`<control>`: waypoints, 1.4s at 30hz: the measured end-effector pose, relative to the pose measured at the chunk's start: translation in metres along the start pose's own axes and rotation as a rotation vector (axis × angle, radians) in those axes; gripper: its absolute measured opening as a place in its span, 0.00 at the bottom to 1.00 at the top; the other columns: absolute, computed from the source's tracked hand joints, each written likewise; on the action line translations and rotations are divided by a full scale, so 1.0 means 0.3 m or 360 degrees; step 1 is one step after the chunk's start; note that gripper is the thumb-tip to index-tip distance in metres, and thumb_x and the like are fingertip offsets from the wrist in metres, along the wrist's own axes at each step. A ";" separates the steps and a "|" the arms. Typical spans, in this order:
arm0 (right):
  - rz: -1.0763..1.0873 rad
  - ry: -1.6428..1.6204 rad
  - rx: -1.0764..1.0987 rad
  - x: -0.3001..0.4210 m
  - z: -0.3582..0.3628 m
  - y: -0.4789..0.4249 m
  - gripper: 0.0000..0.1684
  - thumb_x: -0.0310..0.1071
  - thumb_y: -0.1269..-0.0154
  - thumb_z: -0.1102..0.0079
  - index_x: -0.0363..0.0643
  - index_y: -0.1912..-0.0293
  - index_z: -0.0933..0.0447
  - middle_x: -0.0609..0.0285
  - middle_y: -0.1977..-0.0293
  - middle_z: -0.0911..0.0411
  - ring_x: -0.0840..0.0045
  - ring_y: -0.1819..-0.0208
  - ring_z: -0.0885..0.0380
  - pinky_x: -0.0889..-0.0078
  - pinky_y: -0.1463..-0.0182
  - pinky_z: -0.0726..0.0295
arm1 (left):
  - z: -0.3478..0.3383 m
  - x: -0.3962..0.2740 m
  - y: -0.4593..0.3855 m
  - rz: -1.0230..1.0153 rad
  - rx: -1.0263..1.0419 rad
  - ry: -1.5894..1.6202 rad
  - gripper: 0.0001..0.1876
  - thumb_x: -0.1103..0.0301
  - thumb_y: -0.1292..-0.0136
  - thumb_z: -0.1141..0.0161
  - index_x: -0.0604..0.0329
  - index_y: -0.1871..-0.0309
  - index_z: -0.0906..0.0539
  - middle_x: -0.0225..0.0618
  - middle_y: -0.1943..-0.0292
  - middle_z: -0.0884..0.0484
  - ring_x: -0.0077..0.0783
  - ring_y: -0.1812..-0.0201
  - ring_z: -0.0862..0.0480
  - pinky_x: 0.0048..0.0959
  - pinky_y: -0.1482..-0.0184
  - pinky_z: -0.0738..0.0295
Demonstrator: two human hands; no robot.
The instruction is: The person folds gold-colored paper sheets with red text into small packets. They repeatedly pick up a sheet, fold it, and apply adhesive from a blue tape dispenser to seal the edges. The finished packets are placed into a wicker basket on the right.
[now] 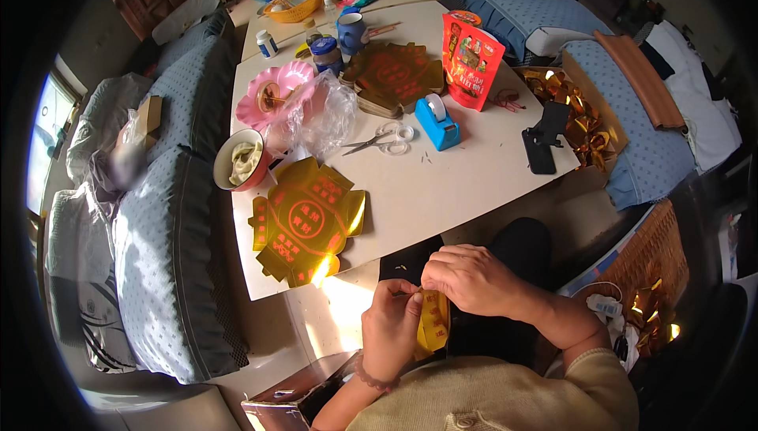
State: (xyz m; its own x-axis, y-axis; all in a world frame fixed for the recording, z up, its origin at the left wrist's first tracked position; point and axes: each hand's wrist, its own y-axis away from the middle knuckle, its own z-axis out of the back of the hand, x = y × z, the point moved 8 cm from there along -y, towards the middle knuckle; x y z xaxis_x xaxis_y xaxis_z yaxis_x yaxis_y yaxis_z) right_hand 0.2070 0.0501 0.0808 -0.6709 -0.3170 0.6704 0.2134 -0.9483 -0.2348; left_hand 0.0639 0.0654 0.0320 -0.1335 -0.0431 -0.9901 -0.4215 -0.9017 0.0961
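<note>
My left hand (391, 324) and my right hand (468, 280) meet in front of my chest, below the table's edge. Between them they pinch the upper end of a folded gold foil paper piece (433, 321) with red characters; its lower part hangs under my fingers. A flat, die-cut gold foil sheet (308, 221) with red print lies at the table's near left corner. Farther back is a stack of similar gold sheets (394, 76). Scissors (373, 144) with clear handles lie beside a roll of clear tape (405, 132) and a blue tape dispenser (438, 123).
On the table (414, 206) are a bowl of dumplings (240, 161), a pink dish (275, 90), a clear plastic bag (323, 117), a red pouch (471, 64), a blue mug (352, 34) and a phone holder (548, 132). A box of folded gold pieces (580, 117) stands right.
</note>
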 end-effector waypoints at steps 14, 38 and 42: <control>-0.1250 -0.0416 -0.0661 -0.867 0.267 -0.258 0.16 0.46 0.28 0.42 0.47 0.49 0.22 0.62 0.65 0.18 0.74 0.63 0.17 0.67 0.58 0.21 | 0.058 0.115 -0.037 0.0421 0.0134 0.0637 0.04 0.74 0.27 0.41 0.64 0.60 0.24 0.33 0.76 0.17 0.25 0.79 0.17 0.21 0.74 0.26; -0.1461 -0.1936 -0.1026 -0.899 0.093 -0.182 0.10 0.37 0.32 0.44 0.39 0.65 0.27 0.60 0.65 0.21 0.71 0.58 0.15 0.63 0.51 0.12 | 0.100 0.131 -0.056 0.0362 0.0003 0.0680 0.03 0.77 0.31 0.38 0.62 0.64 0.20 0.30 0.73 0.17 0.20 0.76 0.19 0.21 0.71 0.25; -0.1521 -0.1836 -0.0915 -0.881 0.083 -0.200 0.09 0.36 0.35 0.43 0.40 0.62 0.26 0.62 0.65 0.21 0.72 0.61 0.15 0.66 0.53 0.13 | 0.105 0.099 -0.049 0.0449 -0.0044 0.0698 0.04 0.77 0.30 0.39 0.62 0.65 0.20 0.24 0.74 0.20 0.14 0.74 0.24 0.17 0.70 0.30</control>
State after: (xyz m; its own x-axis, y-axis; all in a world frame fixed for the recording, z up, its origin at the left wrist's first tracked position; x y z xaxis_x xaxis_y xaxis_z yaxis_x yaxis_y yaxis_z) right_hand 0.3893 0.1903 -0.0649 0.5304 0.2671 0.8046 -0.4112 -0.7489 0.5197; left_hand 0.0380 0.0910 0.0044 0.1522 -0.4569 -0.8764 -0.3987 -0.8398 0.3685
